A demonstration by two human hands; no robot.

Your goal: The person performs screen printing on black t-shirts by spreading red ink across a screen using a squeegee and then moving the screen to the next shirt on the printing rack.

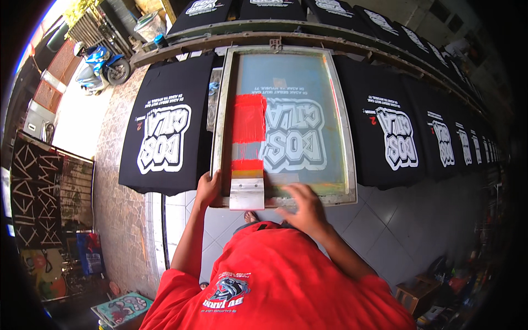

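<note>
Left hand: I have my left hand [208, 190] curled round the lower left corner of the screen frame [218, 132], fingers closed on its side bar.
Right hand: my right hand [305, 209] is half open with the fingers loosely spread, by the frame's near bar; I can make out nothing in its hold, and cannot tell whether it touches the bar.
Screen frame: it lies ahead of both hands, reaching away from them to a hinge clamp [276, 45] at its far end.
Mesh: the pale mesh [294, 82] fills the frame ahead of the right hand, a white design showing faintly through it.
Squeegee: the metal-backed squeegee [247, 192] sits between the hands, nearer the left one, lying across the near bar with its blade toward the mesh.
Red ink: one broad patch of red ink [248, 118] lies ahead and to the right of the left hand, with a narrow strip just beyond the blade.
Shirts: a black shirt [157, 124] with a white print lies beyond and left of the left hand; another black shirt [388, 126] lies beyond and right of the right hand, first in a long row.
Motorbike: I see a blue motorbike [102, 69] far off, ahead and left of the left hand.
</note>
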